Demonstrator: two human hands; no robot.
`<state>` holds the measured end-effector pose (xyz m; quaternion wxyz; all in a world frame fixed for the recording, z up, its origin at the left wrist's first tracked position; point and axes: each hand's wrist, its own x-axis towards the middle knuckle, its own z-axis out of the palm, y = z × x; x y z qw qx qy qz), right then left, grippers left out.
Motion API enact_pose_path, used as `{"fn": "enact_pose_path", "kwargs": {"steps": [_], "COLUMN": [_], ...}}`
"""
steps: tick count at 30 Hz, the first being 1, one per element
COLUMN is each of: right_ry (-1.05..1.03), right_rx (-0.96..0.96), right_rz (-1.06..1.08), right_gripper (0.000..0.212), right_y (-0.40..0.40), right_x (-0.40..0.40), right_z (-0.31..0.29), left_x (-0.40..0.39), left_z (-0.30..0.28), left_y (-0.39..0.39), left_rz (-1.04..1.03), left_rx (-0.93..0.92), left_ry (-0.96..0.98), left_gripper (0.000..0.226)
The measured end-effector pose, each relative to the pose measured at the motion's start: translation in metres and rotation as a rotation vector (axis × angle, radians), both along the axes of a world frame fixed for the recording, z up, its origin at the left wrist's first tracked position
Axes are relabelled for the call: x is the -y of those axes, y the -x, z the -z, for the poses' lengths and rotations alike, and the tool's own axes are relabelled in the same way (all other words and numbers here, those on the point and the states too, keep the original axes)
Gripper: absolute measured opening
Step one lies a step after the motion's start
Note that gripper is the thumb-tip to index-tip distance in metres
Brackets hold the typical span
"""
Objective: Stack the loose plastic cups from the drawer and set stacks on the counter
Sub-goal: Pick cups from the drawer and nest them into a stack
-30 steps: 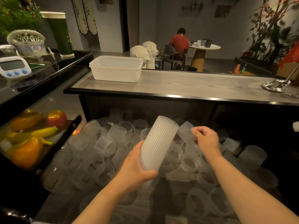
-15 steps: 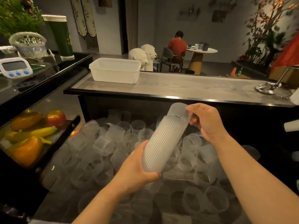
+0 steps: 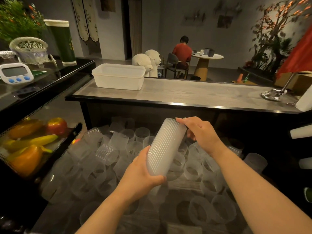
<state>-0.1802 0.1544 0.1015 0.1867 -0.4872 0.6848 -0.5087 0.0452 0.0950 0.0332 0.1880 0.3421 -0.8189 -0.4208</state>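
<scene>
While left hand (image 3: 143, 173) fingers grip cup stack (image 3: 166, 146), right hand (image 3: 200, 134) fingers pinch its top; no legible writing.

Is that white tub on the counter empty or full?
Cannot tell. The tub stands upright and lidless on the counter, but the view is too low to see its floor; nothing rises above its rim.

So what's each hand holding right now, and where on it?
Left hand grips the cup stack round its lower end. Right hand holds the stack's top end, fingers over the rim.
</scene>
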Motion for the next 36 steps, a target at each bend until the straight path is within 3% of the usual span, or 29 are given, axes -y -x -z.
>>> {"fn": "enact_pose_path", "kwargs": {"steps": [4, 7, 9, 12, 15, 20, 28, 32, 36], "right_ry": [-0.022, -0.285, -0.509, -0.748, -0.89, -1.025, -0.938, -0.757, -0.371], "right_rx": [0.08, -0.145, -0.307, -0.384, -0.381, -0.458, -0.47, -0.221, 0.147], "right_rz": [0.255, 0.502, 0.518, 0.503, 0.503, 0.415, 0.433, 0.449, 0.43], "right_gripper": [0.034, 0.04, 0.046, 0.056, 0.051, 0.07, 0.065, 0.071, 0.066], "right_y": [0.038, 0.074, 0.084, 0.087, 0.094, 0.108, 0.11, 0.109, 0.104], "right_x": [0.011, 0.012, 0.009, 0.012, 0.021, 0.027, 0.029, 0.027, 0.013], "right_z": [0.015, 0.046, 0.07, 0.091, 0.094, 0.108, 0.112, 0.101, 0.085], "left_x": [0.005, 0.007, 0.009, 0.012, 0.016, 0.027, 0.033, 0.031, 0.027], "left_z": [0.003, 0.008, 0.011, 0.015, 0.019, 0.027, 0.038, 0.04, 0.037], "left_y": [0.001, 0.001, 0.002, 0.004, 0.004, 0.003, 0.005, 0.003, 0.005], "left_rz": [0.001, 0.004, 0.013, 0.016, 0.016, -0.005, -0.014, -0.015, 0.015], "left_rx": [-0.012, -0.012, -0.006, 0.002, 0.0, -0.004, 0.001, 0.036, 0.046], "left_ry": [-0.019, -0.028, -0.051, -0.067, -0.087, -0.117, -0.093, -0.083, -0.095], "left_gripper": [0.098, 0.096, 0.095, 0.094, 0.094, 0.094, 0.091, 0.1, 0.096]}}
